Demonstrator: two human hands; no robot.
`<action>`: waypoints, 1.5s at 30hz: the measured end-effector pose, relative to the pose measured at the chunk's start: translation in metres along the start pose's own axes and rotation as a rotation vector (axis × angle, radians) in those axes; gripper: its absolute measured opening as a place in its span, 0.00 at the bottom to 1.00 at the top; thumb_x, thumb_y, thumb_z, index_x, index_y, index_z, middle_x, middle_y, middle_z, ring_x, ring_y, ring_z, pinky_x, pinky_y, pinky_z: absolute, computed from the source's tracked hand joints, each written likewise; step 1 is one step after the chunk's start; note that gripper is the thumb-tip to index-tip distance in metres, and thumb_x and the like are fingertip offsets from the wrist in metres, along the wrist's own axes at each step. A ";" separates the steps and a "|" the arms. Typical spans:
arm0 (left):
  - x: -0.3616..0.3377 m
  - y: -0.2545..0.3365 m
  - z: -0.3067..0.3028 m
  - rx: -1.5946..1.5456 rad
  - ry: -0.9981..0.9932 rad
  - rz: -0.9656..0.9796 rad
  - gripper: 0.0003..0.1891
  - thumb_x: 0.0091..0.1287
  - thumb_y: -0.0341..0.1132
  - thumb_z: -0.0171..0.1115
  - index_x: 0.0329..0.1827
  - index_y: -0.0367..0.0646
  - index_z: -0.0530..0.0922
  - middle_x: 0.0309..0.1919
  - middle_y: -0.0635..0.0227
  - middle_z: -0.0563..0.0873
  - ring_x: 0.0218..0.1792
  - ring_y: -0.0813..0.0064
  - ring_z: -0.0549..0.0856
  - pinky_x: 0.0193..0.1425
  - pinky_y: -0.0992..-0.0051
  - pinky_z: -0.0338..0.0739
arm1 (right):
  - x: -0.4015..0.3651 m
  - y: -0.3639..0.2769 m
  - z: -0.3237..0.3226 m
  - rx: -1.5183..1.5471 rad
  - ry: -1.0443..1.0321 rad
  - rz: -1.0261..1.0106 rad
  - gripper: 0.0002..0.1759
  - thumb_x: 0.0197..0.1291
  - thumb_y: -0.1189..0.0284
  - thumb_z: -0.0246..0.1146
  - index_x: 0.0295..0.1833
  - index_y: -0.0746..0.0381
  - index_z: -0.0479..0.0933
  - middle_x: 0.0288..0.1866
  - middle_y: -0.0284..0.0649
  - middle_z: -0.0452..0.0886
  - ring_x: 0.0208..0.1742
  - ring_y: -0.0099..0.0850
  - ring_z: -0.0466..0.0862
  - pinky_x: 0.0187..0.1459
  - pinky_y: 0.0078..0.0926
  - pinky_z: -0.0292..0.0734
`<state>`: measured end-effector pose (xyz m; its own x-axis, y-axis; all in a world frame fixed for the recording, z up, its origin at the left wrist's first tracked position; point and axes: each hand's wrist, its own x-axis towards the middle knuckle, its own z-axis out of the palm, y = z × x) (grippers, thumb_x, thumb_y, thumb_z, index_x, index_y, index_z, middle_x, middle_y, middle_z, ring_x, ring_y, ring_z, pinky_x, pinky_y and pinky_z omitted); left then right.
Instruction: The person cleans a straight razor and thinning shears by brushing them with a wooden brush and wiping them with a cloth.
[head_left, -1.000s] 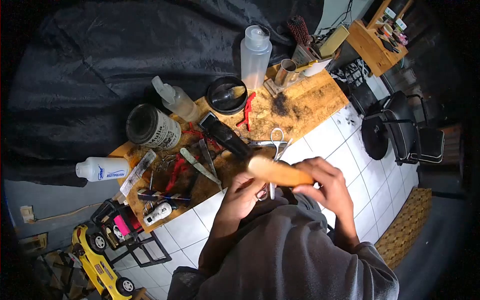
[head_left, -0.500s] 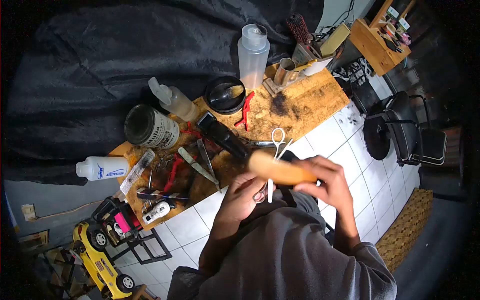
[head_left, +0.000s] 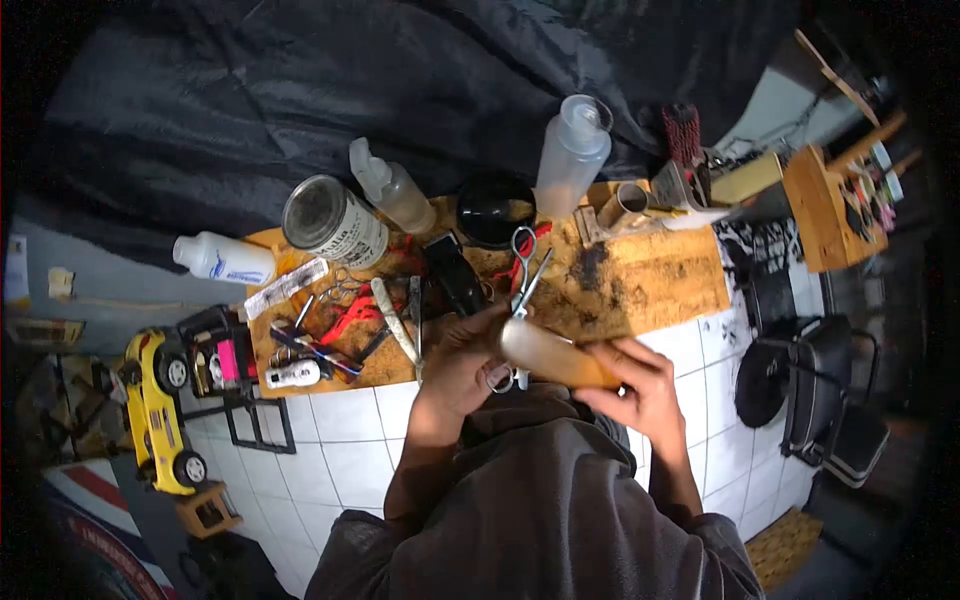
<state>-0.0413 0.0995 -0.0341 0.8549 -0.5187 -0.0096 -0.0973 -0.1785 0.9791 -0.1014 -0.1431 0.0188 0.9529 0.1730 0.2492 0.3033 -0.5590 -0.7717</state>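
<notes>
My left hand [head_left: 460, 365] is closed around a pair of silver scissors [head_left: 523, 290], spread wide apart. One finger ring and one blade point up toward the table, while the other ring sits low by my fingers. In my right hand [head_left: 640, 388] is a tan wooden brush [head_left: 575, 362], gripped at its right end and smeared by motion. Its pale left end overlaps the middle of the scissors and hides their pivot. Just beyond my left hand lie a black hair clipper [head_left: 455, 275] and a pale-handled razor [head_left: 395, 320].
The wooden table [head_left: 680, 275] carries a paint can [head_left: 335, 222], a spray bottle [head_left: 395, 195], a tall clear bottle [head_left: 572, 160], a black bowl [head_left: 496, 210], a metal cup [head_left: 627, 205] and red clips [head_left: 350, 315]. A black chair [head_left: 820, 385] stands right; a yellow toy car [head_left: 155, 415] sits left.
The view has turned, so the table now lies more level. The brush's pale end has shifted down along the scissors. Both hands keep their hold.
</notes>
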 end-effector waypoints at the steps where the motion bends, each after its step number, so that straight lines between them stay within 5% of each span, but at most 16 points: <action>1: 0.008 0.007 0.005 -0.493 0.100 -0.119 0.21 0.69 0.38 0.57 0.61 0.37 0.71 0.52 0.64 0.80 0.48 0.73 0.81 0.46 0.75 0.80 | -0.003 0.007 -0.006 0.016 -0.075 -0.043 0.25 0.43 0.63 0.76 0.45 0.65 0.82 0.37 0.41 0.81 0.31 0.35 0.83 0.33 0.30 0.80; 4: 0.019 0.005 0.005 -1.121 0.087 -0.207 0.24 0.69 0.35 0.58 0.65 0.34 0.67 0.52 0.60 0.80 0.48 0.71 0.81 0.44 0.74 0.81 | -0.007 0.024 -0.025 -0.012 -0.290 -0.093 0.25 0.37 0.63 0.77 0.45 0.58 0.84 0.34 0.39 0.81 0.30 0.34 0.83 0.31 0.29 0.80; 6: 0.032 0.051 0.023 -1.049 0.452 -0.353 0.18 0.70 0.31 0.56 0.61 0.35 0.73 0.42 0.62 0.84 0.31 0.79 0.84 0.32 0.84 0.79 | -0.006 0.041 -0.034 0.102 -0.249 -0.042 0.26 0.35 0.64 0.78 0.45 0.60 0.83 0.34 0.41 0.81 0.30 0.34 0.83 0.33 0.27 0.78; 8: 0.031 0.028 0.030 -1.006 0.271 -0.118 0.17 0.71 0.30 0.55 0.61 0.35 0.73 0.40 0.60 0.85 0.26 0.84 0.80 0.26 0.88 0.73 | 0.016 0.042 -0.044 0.077 -0.112 -0.105 0.27 0.36 0.65 0.78 0.45 0.64 0.82 0.35 0.43 0.81 0.34 0.36 0.82 0.36 0.27 0.78; 13: 0.032 0.053 0.043 -0.936 0.337 -0.324 0.19 0.69 0.27 0.56 0.62 0.31 0.71 0.33 0.66 0.84 0.21 0.89 0.73 0.23 0.90 0.67 | 0.049 0.037 -0.043 0.112 0.106 0.124 0.27 0.41 0.67 0.77 0.46 0.71 0.80 0.38 0.46 0.80 0.36 0.38 0.81 0.39 0.29 0.77; 16: 0.029 0.040 0.041 -0.993 0.377 -0.246 0.19 0.69 0.28 0.56 0.62 0.31 0.71 0.33 0.66 0.84 0.21 0.90 0.74 0.24 0.90 0.67 | 0.042 0.053 -0.049 0.015 -0.220 -0.080 0.28 0.41 0.64 0.77 0.49 0.66 0.82 0.43 0.47 0.82 0.43 0.41 0.83 0.44 0.33 0.79; 17: 0.026 0.022 0.043 -0.772 0.321 0.071 0.18 0.70 0.28 0.54 0.62 0.31 0.71 0.38 0.63 0.85 0.22 0.90 0.76 0.26 0.90 0.71 | 0.040 0.054 -0.052 0.029 -0.321 -0.089 0.28 0.41 0.62 0.77 0.49 0.63 0.82 0.45 0.46 0.82 0.46 0.42 0.83 0.46 0.35 0.79; 19: 0.031 0.042 0.042 -1.077 0.467 -0.218 0.20 0.70 0.30 0.56 0.63 0.33 0.71 0.45 0.63 0.84 0.33 0.85 0.82 0.30 0.87 0.77 | 0.034 0.056 -0.057 -0.050 -0.463 -0.140 0.26 0.42 0.57 0.76 0.49 0.55 0.83 0.50 0.43 0.82 0.52 0.44 0.82 0.53 0.39 0.78; 24: 0.018 0.034 0.046 -0.736 0.410 0.134 0.20 0.69 0.31 0.59 0.61 0.33 0.72 0.44 0.63 0.84 0.36 0.84 0.83 0.29 0.88 0.75 | 0.045 0.064 -0.058 -0.004 -0.297 -0.126 0.27 0.35 0.68 0.78 0.44 0.69 0.80 0.43 0.47 0.81 0.44 0.41 0.83 0.44 0.31 0.78; 28: 0.021 0.035 0.042 -1.152 0.342 -0.160 0.20 0.67 0.30 0.60 0.61 0.32 0.72 0.44 0.63 0.84 0.33 0.86 0.82 0.30 0.89 0.75 | 0.068 0.042 -0.039 0.163 -0.008 -0.005 0.27 0.42 0.68 0.77 0.47 0.72 0.79 0.41 0.49 0.81 0.41 0.39 0.82 0.44 0.31 0.77; 33: 0.022 0.025 0.020 -1.372 0.093 0.059 0.21 0.71 0.29 0.53 0.65 0.31 0.67 0.50 0.58 0.82 0.43 0.73 0.84 0.46 0.76 0.80 | 0.048 0.054 -0.038 -0.045 -0.369 -0.195 0.28 0.36 0.67 0.78 0.46 0.67 0.81 0.43 0.47 0.81 0.42 0.40 0.84 0.42 0.29 0.79; 34: 0.026 0.045 0.026 -1.088 0.495 -0.235 0.21 0.71 0.27 0.51 0.66 0.30 0.65 0.53 0.57 0.80 0.41 0.76 0.83 0.41 0.80 0.80 | 0.045 0.056 -0.038 -0.037 -0.436 -0.225 0.28 0.35 0.66 0.79 0.45 0.67 0.81 0.44 0.48 0.81 0.42 0.39 0.84 0.42 0.29 0.80; 39: 0.024 0.028 0.015 -1.035 0.339 -0.213 0.20 0.71 0.27 0.51 0.64 0.29 0.66 0.52 0.56 0.79 0.39 0.73 0.83 0.31 0.84 0.79 | 0.045 0.044 -0.044 0.085 -0.445 -0.063 0.26 0.36 0.71 0.78 0.45 0.68 0.81 0.41 0.47 0.81 0.41 0.37 0.83 0.43 0.29 0.79; 40: 0.028 0.034 0.012 -1.330 0.084 -0.014 0.20 0.70 0.28 0.53 0.63 0.29 0.68 0.50 0.56 0.80 0.37 0.72 0.84 0.31 0.84 0.79 | 0.051 0.043 -0.042 0.081 -0.436 -0.063 0.26 0.36 0.71 0.78 0.45 0.68 0.81 0.41 0.47 0.81 0.41 0.37 0.83 0.43 0.29 0.79; 42: 0.026 0.024 0.014 -1.133 0.178 -0.145 0.20 0.69 0.29 0.55 0.62 0.29 0.69 0.49 0.57 0.81 0.34 0.75 0.85 0.28 0.86 0.77 | 0.060 0.041 -0.039 0.067 -0.046 -0.013 0.27 0.37 0.67 0.78 0.45 0.69 0.82 0.41 0.47 0.82 0.42 0.41 0.83 0.46 0.31 0.77; 45: 0.034 0.028 0.015 -1.145 0.138 -0.164 0.21 0.68 0.30 0.58 0.62 0.30 0.68 0.49 0.58 0.82 0.40 0.74 0.85 0.34 0.84 0.80 | 0.068 0.037 -0.036 0.056 0.012 -0.033 0.26 0.37 0.70 0.77 0.43 0.71 0.81 0.38 0.47 0.81 0.39 0.40 0.82 0.42 0.30 0.77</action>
<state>-0.0228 0.0650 -0.0101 0.8694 -0.4517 -0.2001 0.4767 0.6607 0.5798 -0.0259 -0.1816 0.0279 0.9424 0.1809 0.2812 0.3344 -0.5066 -0.7947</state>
